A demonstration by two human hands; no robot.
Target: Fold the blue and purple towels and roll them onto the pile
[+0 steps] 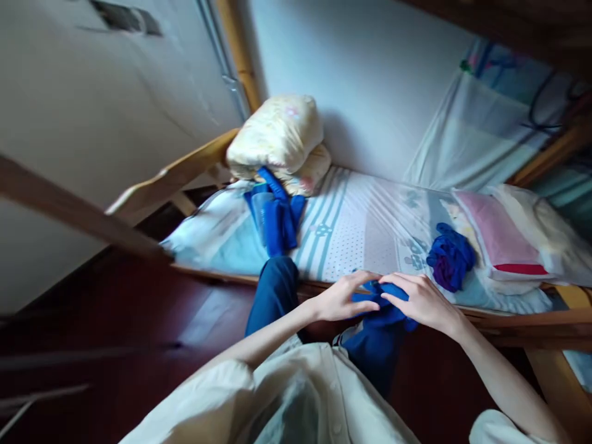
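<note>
Both of my hands meet on a blue cloth [386, 316] that lies over my knee at the bed's wooden edge. My left hand [345, 296] pinches the cloth from the left with curled fingers. My right hand [423, 301] presses on it from the right, fingers bent over the fabric. A second blue and purple bundle [451, 256] lies on the mattress just beyond my right hand. Another blue cloth pile [277, 216] lies farther left on the bed, apart from both hands.
The bed [361, 225] has a striped, dotted sheet and a wooden frame rail [518, 320]. Rolled yellowish bedding [280, 142] sits at the left end. A pink pillow [497, 237] lies at the right. The white wall [370, 74] stands behind, dark red floor [115, 327] to the left.
</note>
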